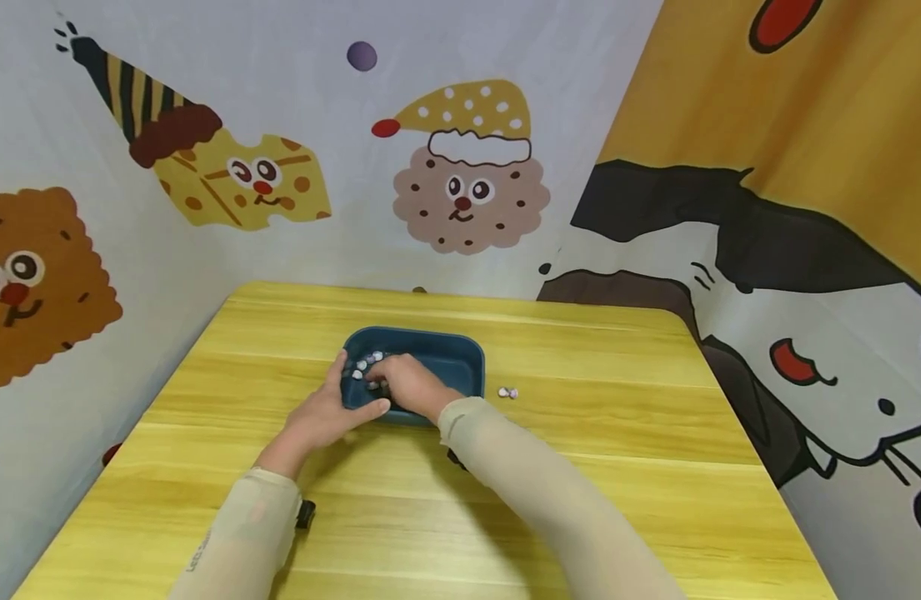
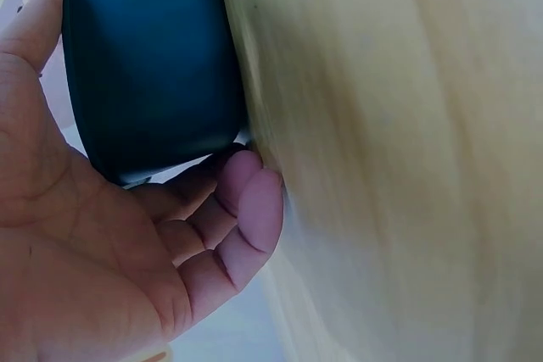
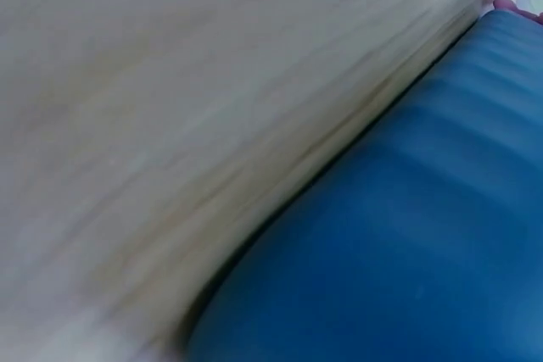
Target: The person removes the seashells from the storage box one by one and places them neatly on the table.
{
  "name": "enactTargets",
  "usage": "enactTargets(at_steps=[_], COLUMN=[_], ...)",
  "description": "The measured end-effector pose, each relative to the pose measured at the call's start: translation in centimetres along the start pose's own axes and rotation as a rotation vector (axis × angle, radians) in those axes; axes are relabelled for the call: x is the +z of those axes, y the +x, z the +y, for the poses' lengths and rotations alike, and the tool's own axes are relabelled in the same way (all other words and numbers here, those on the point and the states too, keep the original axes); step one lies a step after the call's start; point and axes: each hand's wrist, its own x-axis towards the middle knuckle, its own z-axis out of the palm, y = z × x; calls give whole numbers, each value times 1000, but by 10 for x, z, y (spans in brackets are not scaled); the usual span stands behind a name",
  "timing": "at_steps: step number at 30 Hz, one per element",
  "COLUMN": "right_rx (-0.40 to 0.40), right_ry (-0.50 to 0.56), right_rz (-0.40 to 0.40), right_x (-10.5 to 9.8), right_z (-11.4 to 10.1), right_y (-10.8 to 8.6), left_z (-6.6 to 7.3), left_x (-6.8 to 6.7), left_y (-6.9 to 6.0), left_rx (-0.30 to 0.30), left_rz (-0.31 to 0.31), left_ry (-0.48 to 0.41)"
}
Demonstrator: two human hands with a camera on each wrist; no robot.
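A dark blue rectangular plastic bin (image 1: 460,363) stands on the table, with several small whitish pieces (image 1: 369,361) at its left end. My left hand (image 1: 319,415) grips that end, thumb along the near side and fingers round the left side. In the left wrist view its lower fingers (image 2: 261,209) curl beneath the bin's end, near the tabletop. Over the near wall, my right hand (image 1: 413,387) reaches down among the pieces with bent fingers. Whether it pinches one is hidden. The right wrist view shows only the bin's outer wall (image 3: 407,243) and some left fingertips.
Two or so small whitish pieces (image 1: 508,392) lie on the wooden table (image 1: 580,450) right of the bin. A printed cartoon curtain (image 1: 280,83) hangs behind the table and on both sides. A black wrist device (image 1: 305,514) sits by the left sleeve.
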Motion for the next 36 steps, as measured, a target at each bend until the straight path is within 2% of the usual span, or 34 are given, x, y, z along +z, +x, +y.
enactTargets(at_steps=[5, 11, 18, 29, 36], right_rx=[-28, -9, -101, -127, -125], right_ry=[-55, -88, -219, -242, -229], right_rz=[22, 26, 28, -30, -28], right_x=[-5, -7, -8, -9, -11], right_z=[7, 12, 13, 19, 19], right_y=[-3, -5, -12, -15, -15], left_z=[1, 0, -1, 0, -2], left_x=[-1, -1, -1, -1, 0], left_y=[-1, -2, -1, -1, 2], left_rx=[0, -9, 6, 14, 20], left_rz=[-4, -13, -3, 3, 9], left_ry=[7, -2, 6, 15, -1])
